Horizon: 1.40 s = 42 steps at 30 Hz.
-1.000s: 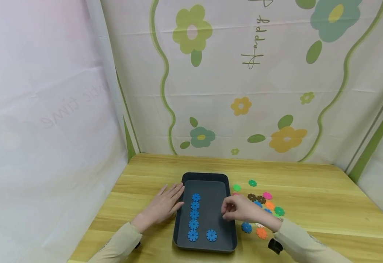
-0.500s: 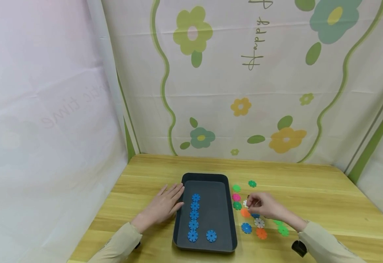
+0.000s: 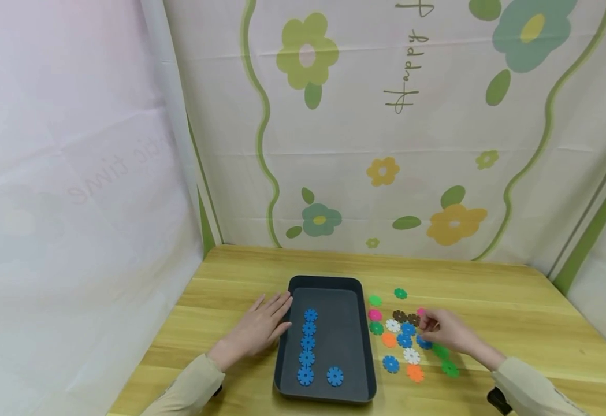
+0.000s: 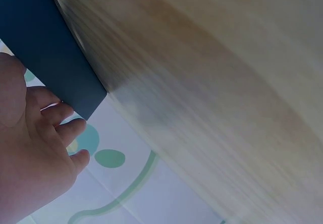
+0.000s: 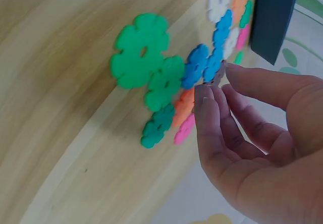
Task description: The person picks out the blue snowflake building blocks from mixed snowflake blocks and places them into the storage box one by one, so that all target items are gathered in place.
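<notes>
On a wood-grain desk [image 3: 531, 335], a rectangular dark grey tray [image 3: 336, 329] with raised walls holds six notched blue plastic discs: five stand in a column [image 3: 308, 342] along its left side, and a single blue disc [image 3: 335, 376] lies apart near its lower right corner. The left hand [image 3: 253, 329] lies with straight, spread fingers, its fingertips against the tray's left edge, gripping nothing. Right of the tray, flower-shaped plastic discs lie scattered, some touching: a loose blue disc [image 3: 391, 364] nearest the tray's lower right side, two brown discs [image 3: 399, 316], two white discs [image 3: 411, 355], orange discs [image 3: 415, 373], pink discs [image 3: 375, 315] and green discs [image 3: 450, 368]. The right hand [image 3: 445, 330] is over the scatter's right part, fingers bent, thumb and index fingertips parted with nothing visible in their grasp; whether it touches a disc cannot be told.
</notes>
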Each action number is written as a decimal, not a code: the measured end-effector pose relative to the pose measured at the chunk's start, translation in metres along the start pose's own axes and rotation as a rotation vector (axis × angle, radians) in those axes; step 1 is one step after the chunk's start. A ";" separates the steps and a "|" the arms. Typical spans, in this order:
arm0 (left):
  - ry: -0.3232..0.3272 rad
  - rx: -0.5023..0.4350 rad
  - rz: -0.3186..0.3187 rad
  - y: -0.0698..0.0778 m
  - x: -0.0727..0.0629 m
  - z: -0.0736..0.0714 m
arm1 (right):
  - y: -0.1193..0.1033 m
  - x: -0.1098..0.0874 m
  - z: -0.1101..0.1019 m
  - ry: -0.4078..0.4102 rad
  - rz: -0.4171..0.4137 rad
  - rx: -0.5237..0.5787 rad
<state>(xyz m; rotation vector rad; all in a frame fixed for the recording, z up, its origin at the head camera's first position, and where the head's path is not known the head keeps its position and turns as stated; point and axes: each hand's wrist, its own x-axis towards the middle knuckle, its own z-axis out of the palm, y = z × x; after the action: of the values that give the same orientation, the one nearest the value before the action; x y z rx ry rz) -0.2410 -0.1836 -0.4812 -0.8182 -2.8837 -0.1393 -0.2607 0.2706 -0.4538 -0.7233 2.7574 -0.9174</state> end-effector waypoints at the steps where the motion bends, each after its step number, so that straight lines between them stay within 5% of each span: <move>1: 0.003 0.001 0.000 0.000 0.000 0.000 | 0.001 0.000 0.000 -0.001 0.009 -0.007; 9: 0.019 -0.001 0.009 0.001 0.000 -0.001 | 0.005 -0.002 -0.002 -0.039 0.021 -0.084; 26: 0.009 -0.021 0.008 0.002 -0.001 -0.003 | 0.001 0.002 0.000 -0.072 0.094 -0.076; 42: 0.011 0.001 -0.004 0.002 -0.001 -0.002 | -0.001 0.001 -0.005 -0.060 -0.015 -0.083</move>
<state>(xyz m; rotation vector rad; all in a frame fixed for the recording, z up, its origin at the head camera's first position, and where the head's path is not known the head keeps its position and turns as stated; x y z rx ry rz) -0.2395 -0.1827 -0.4796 -0.8089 -2.8747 -0.1431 -0.2628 0.2717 -0.4496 -0.7727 2.7553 -0.7747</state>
